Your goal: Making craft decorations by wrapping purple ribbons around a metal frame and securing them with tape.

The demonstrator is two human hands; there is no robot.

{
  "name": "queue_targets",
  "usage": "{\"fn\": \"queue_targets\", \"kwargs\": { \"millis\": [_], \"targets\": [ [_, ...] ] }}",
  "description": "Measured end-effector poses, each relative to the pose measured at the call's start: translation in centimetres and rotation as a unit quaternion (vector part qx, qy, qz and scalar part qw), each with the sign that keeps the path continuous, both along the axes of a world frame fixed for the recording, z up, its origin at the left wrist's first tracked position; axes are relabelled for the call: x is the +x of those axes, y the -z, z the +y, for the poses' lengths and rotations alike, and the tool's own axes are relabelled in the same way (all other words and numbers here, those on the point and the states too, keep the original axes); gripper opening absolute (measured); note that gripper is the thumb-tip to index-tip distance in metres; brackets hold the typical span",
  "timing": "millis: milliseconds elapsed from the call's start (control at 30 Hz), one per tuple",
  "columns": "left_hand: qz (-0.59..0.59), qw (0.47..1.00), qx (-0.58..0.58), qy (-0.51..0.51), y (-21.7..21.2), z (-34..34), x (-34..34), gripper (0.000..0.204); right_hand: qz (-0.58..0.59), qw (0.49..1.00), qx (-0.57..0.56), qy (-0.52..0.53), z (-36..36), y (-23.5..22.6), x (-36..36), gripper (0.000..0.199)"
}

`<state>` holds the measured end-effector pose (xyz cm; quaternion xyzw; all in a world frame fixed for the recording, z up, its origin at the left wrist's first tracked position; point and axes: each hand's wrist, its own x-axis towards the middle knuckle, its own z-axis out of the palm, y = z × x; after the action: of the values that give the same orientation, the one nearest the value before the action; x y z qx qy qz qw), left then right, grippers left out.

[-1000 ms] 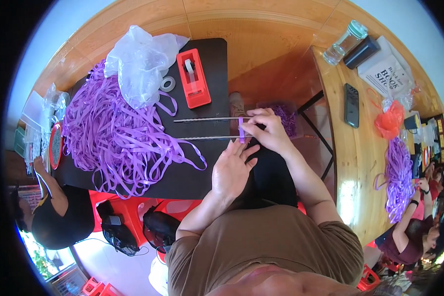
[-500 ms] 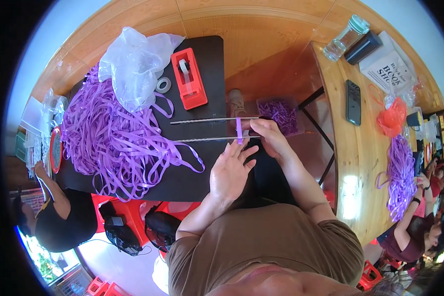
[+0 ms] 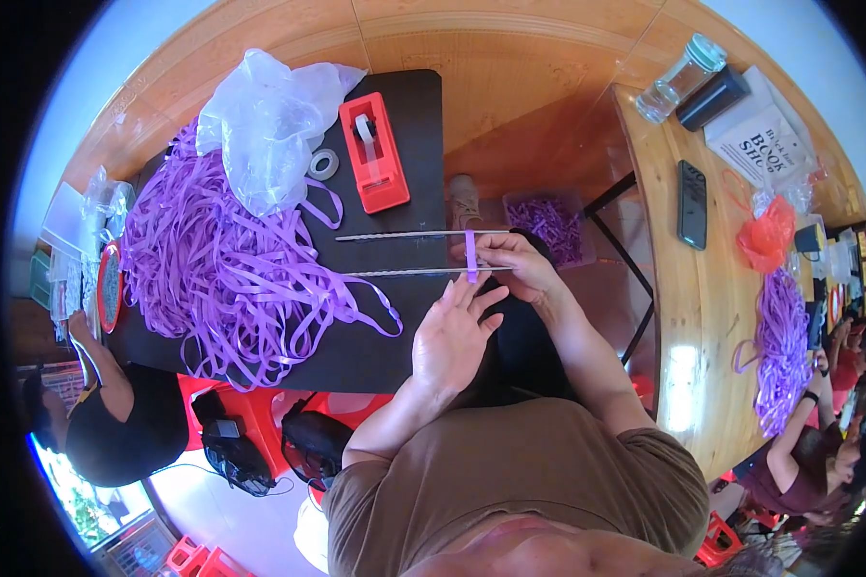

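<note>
Dark table (image 3: 370, 361), purple strip (image 3: 471, 254) beside right fingers (image 3: 505, 258)

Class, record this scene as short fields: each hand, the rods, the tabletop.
Left hand: fingers spread, fingertips by the lower end of the flat purple ribbon band
Right hand: fingers bent beside the band; exact grip unclear
Thin twisted metal rods: two, side by side, band across both
Black tabletop: tangled purple ribbon heap, crumpled translucent plastic bag partly over it, red tape dispenser
</note>
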<state>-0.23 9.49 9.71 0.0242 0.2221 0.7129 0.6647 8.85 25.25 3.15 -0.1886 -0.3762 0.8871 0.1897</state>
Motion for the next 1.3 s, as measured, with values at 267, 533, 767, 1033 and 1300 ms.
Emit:
{"fn": "queue_targets", "kwargs": {
  "millis": [267, 533, 767, 1033, 1300],
  "targets": [
    [-0.006, 1.000, -0.001, 0.003, 0.2, 0.0, 0.0, 0.056, 0.000, 0.998, 0.023, -0.058, 0.3, 0.5, -1.6, 0.019],
    [-0.002, 1.000, -0.013, 0.004, 0.0, 0.0, -0.2, 0.055, -0.019, 0.998, 0.000, -0.056, 0.1, -0.7, -1.6, 0.019],
    [0.003, 1.000, -0.012, 0.002, 0.0, 0.0, -0.1, 0.055, -0.070, 0.997, -0.017, -0.004, -0.5, -1.4, -1.7, 0.021],
    [-0.015, 1.000, -0.005, -0.004, 0.6, 0.0, -0.1, 0.047, -0.073, 0.989, 0.024, 0.124, 0.0, 0.4, -0.2, 0.041],
    [-0.005, 1.000, -0.012, -0.005, 0.2, 0.0, 0.0, 0.051, -0.092, 0.982, 0.113, 0.124, -1.2, -4.1, -0.7, 0.067]
  ]
}}
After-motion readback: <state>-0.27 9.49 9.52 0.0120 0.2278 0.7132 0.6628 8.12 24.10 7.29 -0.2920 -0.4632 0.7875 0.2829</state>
